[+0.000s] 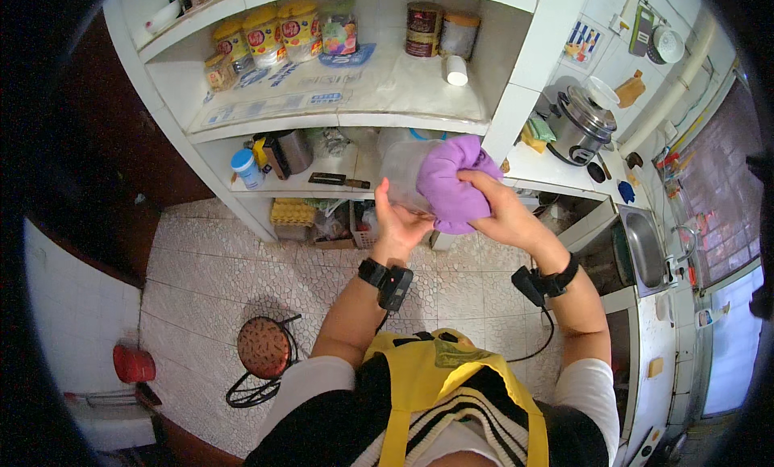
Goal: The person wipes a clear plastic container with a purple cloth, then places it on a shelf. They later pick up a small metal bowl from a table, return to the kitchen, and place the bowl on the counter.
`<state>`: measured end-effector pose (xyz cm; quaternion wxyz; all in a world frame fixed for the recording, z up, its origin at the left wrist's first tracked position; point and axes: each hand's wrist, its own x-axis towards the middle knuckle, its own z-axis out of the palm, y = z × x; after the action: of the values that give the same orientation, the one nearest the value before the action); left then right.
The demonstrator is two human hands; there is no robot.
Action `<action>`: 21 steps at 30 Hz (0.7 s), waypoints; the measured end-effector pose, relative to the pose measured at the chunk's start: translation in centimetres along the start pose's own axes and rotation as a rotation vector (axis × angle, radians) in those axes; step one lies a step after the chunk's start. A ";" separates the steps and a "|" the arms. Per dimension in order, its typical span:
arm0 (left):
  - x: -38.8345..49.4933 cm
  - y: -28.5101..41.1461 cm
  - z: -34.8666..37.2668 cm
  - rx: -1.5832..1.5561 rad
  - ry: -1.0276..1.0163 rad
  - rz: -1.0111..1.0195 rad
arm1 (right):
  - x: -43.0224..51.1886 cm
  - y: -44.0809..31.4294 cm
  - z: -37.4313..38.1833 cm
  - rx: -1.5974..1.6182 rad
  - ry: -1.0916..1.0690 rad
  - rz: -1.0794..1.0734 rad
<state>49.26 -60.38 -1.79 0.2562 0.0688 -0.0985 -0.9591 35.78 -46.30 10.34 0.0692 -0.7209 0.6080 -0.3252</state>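
Note:
Before the white-tiled shelving, my left hand supports a clear plastic container from below, its thumb along the near side. A purple cloth is bunched over the container's right end, and my right hand grips it there. The cloth covers that end, so its rim or lid is hidden. Straps with small black devices circle both wrists.
Jars and a brown canister stand on the middle shelf. Below are a blue-lidded tub and a black-handled tool. A rice cooker and a sink lie right. A round stool stands on the floor.

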 end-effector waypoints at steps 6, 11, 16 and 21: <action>-0.9 0.4 0.5 0.207 0.025 0.033 | -1.7 1.4 -0.3 -0.036 -0.262 0.062; -0.3 -1.8 1.8 0.407 -0.087 0.085 | -0.7 2.2 2.4 -0.583 -0.167 -0.183; -1.4 -1.6 2.5 0.434 -0.206 0.069 | 0.3 2.4 3.8 -0.632 0.110 -0.182; -1.7 -3.7 2.5 0.498 -0.127 0.223 | 0.0 1.3 4.7 -0.399 0.118 -0.080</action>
<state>48.50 -55.99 -0.08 0.3286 0.0581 -0.3538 -0.8738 37.32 -48.02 6.02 -0.1237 -0.7236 0.6342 -0.2427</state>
